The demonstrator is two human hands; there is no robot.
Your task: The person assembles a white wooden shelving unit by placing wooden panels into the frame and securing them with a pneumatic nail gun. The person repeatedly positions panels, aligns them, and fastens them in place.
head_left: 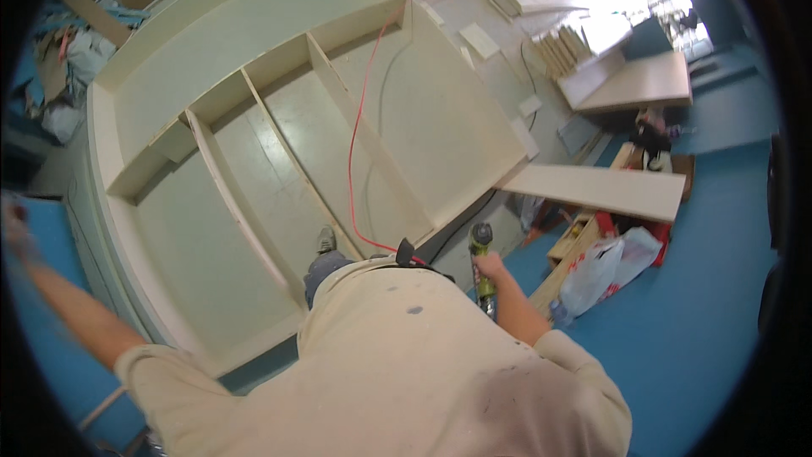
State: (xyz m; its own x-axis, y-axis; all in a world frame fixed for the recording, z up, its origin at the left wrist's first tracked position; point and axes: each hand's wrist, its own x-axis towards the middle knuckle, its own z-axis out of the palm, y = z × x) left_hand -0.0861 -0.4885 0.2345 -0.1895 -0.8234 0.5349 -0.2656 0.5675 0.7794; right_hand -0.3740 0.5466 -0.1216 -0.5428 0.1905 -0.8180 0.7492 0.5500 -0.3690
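Observation:
My right hand is wrapped round a green-and-black handheld power tool, its dark round end pointing away from me; its exact kind is unclear. It is held beside my right hip, off the cabinet. My left arm stretches far out to the left, and my left hand is smeared by motion at the picture's rim, so its fingers cannot be read. Before me lies a large cream-white cabinet frame, with dividers parting it into several compartments. One of my shoes shows inside it.
A thin red hose trails across the frame to my waist. A white board juts out at right above a wooden tool box and a plastic bag. Panels are stacked farther back; clutter lies far left.

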